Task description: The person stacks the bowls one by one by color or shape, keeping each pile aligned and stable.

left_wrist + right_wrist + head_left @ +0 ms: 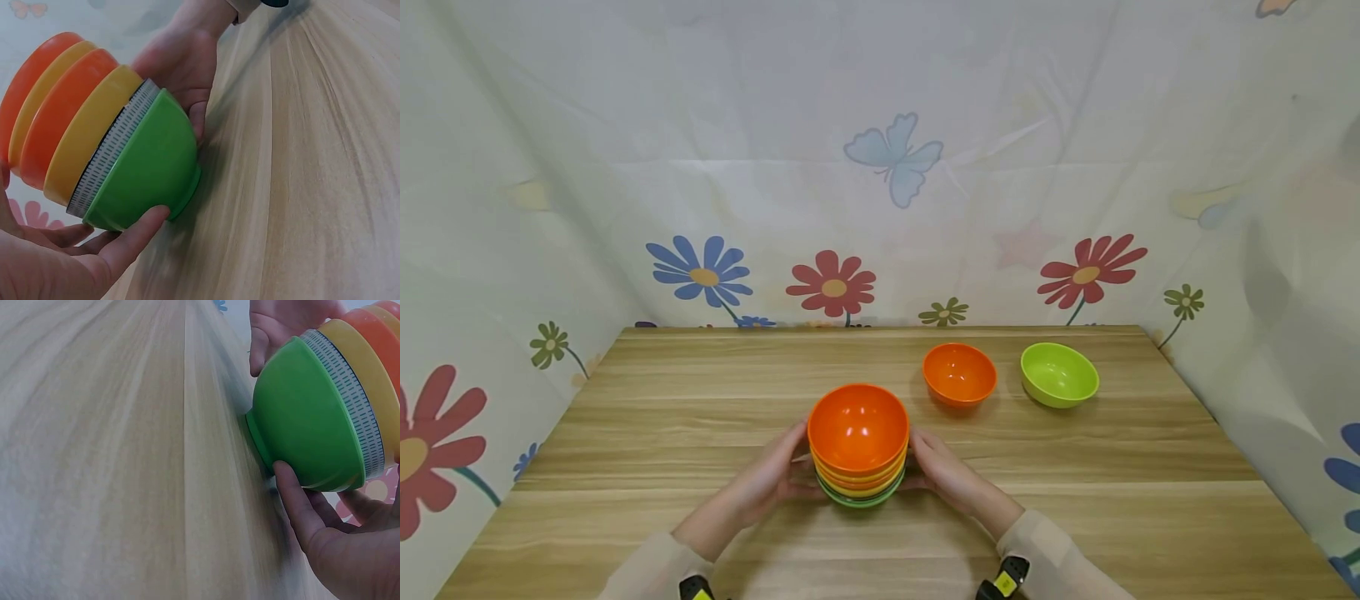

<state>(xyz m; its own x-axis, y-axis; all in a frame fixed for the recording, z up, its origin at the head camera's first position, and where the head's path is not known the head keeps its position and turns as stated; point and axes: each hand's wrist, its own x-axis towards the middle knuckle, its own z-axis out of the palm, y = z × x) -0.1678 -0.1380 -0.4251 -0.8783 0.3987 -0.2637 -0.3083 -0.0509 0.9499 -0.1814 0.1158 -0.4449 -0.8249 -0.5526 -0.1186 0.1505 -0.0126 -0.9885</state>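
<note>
A stack of nested bowls [858, 446] stands on the wooden tabletop [625, 433], near the front edge and about midway across, with a hand on either side. The top bowl is glossy orange with a deep, round hollow; below it the rims run yellow, orange and yellow again, then a thin white bowl edge printed with short dark dashes, and at the bottom a bright green bowl [147, 165] with a smooth rounded wall and a small foot ring that rests on the wood. The left hand [773, 477] cups the stack's left side, its grip curled around the lower bowls with the thumb tip pressed to the green wall near the foot. The right hand [943, 473] mirrors it on the other side, fingers curved against the green bowl and the thumb lying along its base. Behind the stack and to the right, well apart from it, a single orange bowl [959, 374] and a lime-green bowl [1059, 374] stand upright side by side, close together. A cloth printed with flowers and a butterfly [895, 157] hangs behind the tabletop.
</note>
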